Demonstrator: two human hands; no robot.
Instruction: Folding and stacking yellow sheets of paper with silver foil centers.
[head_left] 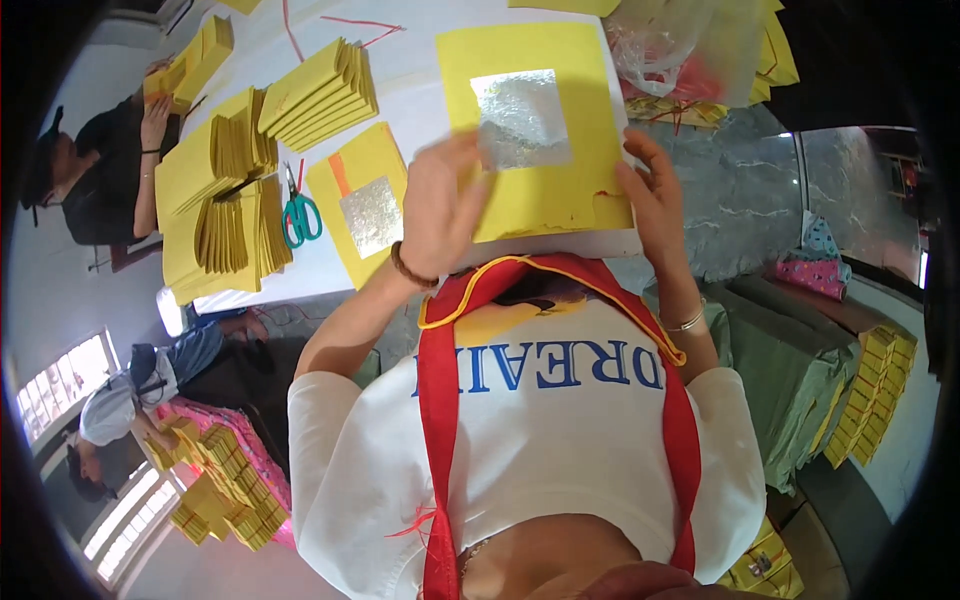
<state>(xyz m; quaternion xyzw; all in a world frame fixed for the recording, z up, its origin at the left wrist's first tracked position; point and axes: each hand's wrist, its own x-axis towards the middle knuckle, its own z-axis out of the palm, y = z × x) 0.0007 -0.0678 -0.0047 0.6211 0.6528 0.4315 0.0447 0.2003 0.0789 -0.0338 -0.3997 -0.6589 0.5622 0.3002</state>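
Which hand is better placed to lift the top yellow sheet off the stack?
Probably right hand: it grips the sheet's free right edge. Left hand lies flat on the yellow paper sheet with the silver foil square.

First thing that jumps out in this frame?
The big yellow paper sheet with a silver foil square at top centre, on a white table. The left hand lies on its lower left part and the right hand holds its right edge. Left of it: folded yellow paper stacks and teal-handled scissors.
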